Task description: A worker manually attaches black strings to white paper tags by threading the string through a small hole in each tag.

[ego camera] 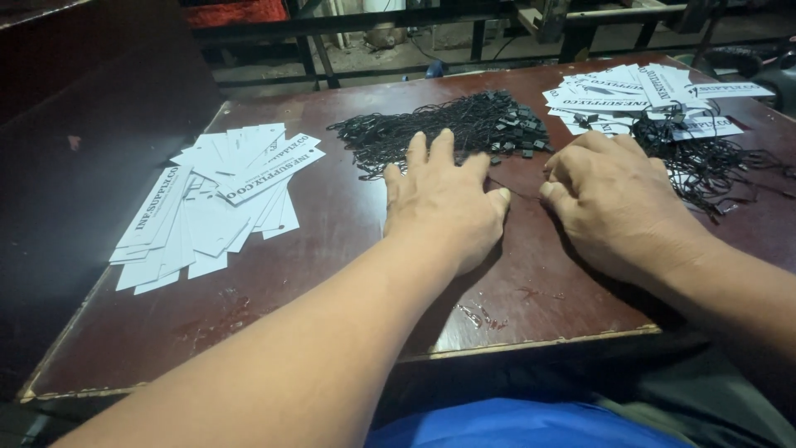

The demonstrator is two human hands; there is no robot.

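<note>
Left hand [444, 203]: flat on the table [332, 274], fingers spread, gripping nothing, tips touching the pile of black string loops [444, 129] at 12 o'clock.
Right hand [613, 195]: fingers curled, seemingly pinching one thin black string [522, 196] toward the left thumb.
Blank tags [211, 203]: fanned at 9 o'clock.
Strung tags [647, 99]: 2 o'clock.
Risk: loops lie tangled; pulling one could drag others along.
</note>
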